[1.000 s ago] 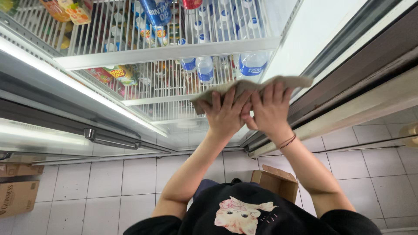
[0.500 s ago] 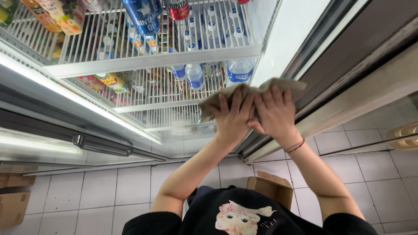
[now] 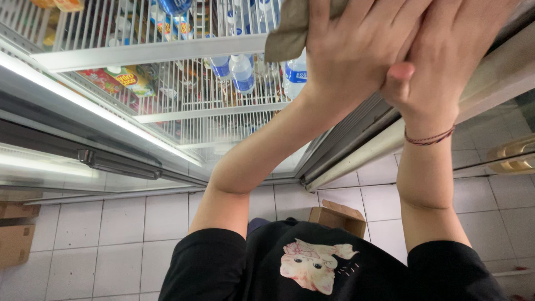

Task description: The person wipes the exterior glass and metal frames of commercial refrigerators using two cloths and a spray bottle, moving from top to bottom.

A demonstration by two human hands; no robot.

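A grey-brown cloth [image 3: 287, 30] lies flat against the glass door [image 3: 184, 111] of a drinks cooler. My left hand [image 3: 356, 50] presses on the cloth with its fingers spread. My right hand [image 3: 451, 44] lies beside it, overlapping it at the thumb, and also pushes on the cloth. Most of the cloth is hidden under the two hands. A red string bracelet [image 3: 428, 137] circles my right wrist. Both arms reach up from my black shirt [image 3: 312, 267], which has a pale cartoon print.
Behind the glass, wire shelves hold water bottles [image 3: 242, 72] and colourful packets [image 3: 120, 78]. A dark door handle [image 3: 120, 164] runs along the frame. An open cardboard box [image 3: 337, 217] and more boxes [image 3: 14, 245] sit on the white tiled floor.
My hands and the cloth have come much closer and higher in the view, now filling the top right. The cooler shelves have slid left and upward.
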